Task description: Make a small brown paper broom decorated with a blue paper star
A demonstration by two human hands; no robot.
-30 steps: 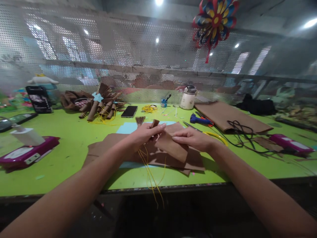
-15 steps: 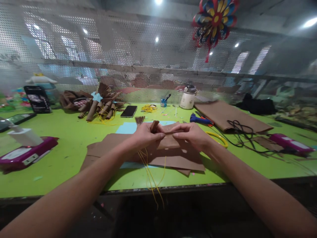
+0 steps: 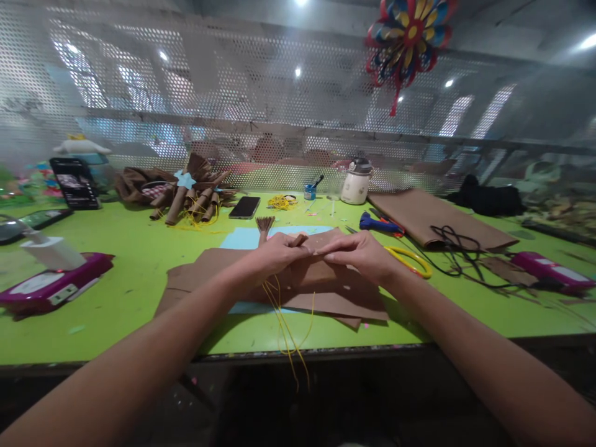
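Observation:
My left hand (image 3: 283,253) is closed on a folded strip of brown paper (image 3: 298,240), whose end sticks out above the thumb. My right hand (image 3: 356,254) pinches the strip's other side, its fingertips close to the left ones. Under both hands lie flat brown paper sheets (image 3: 344,301) on light blue paper (image 3: 239,238). A pleated brown paper piece (image 3: 264,226) with a fanned top stands just behind my left hand. Yellow strings (image 3: 282,323) hang from below the left hand over the table's front edge.
Brown paper rolls (image 3: 179,202) with a blue star lie at the back left, near a phone (image 3: 244,208). To the right are a yellow ring-shaped handle (image 3: 410,261), a blue glue gun (image 3: 379,223), folded brown paper (image 3: 437,217) and black cable (image 3: 451,248). Magenta power strips (image 3: 56,288) flank the workspace.
The folded paper strip has tipped down from nearly upright to lower and flatter between my fingers. Both hands stay close together. The whole view has shifted slightly.

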